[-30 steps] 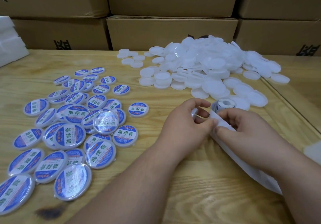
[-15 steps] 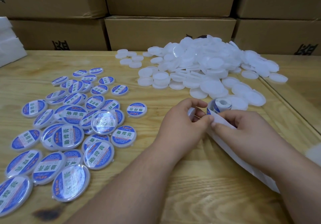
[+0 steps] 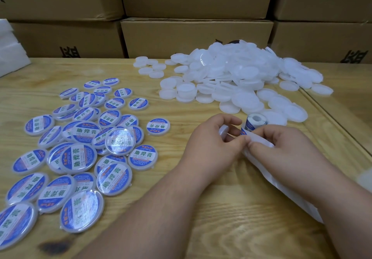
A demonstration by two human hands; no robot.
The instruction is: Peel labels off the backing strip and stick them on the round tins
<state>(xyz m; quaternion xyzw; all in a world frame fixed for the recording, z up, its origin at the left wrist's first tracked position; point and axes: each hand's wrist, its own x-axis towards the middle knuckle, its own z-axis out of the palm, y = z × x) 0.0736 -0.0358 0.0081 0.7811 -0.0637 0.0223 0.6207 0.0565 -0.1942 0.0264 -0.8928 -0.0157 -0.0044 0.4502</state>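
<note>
A small roll of blue labels (image 3: 256,120) stands on the wooden table (image 3: 231,228), with its white backing strip (image 3: 285,190) trailing toward the lower right under my right forearm. My left hand (image 3: 211,142) holds a plain white round tin (image 3: 223,133) in its curled fingers. Its thumb meets my right hand (image 3: 281,148) at the strip, where the edge of a blue label (image 3: 244,132) shows. My right hand's thumb and fingers pinch the strip there. A heap of unlabelled white tins (image 3: 237,77) lies behind the hands. Labelled blue tins (image 3: 84,138) are spread on the left.
Stacked cardboard boxes (image 3: 197,35) wall off the back of the table. A white foam block (image 3: 10,53) sits at the far left edge. A seam in the tabletop (image 3: 330,122) runs diagonally on the right.
Both hands stay at the strip's end near the roll. The fingertips have shifted slightly and a bit of blue label edge now shows between them.
</note>
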